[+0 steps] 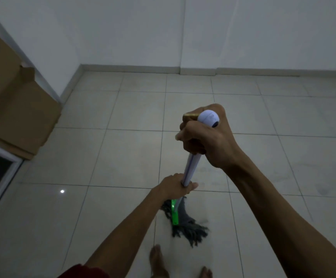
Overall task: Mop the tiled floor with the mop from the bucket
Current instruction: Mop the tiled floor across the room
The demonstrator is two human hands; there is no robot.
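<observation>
Both hands grip the mop (191, 167) on tiles

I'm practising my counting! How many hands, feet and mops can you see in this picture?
Hands: 2, the left hand and right hand, both gripping the mop handle
Feet: 2, the left foot and right foot, both bare
Mop: 1
Total: 5

White walls (123, 27) meet a tiled floor (263, 117); cardboard (12, 101) stands left.
</observation>
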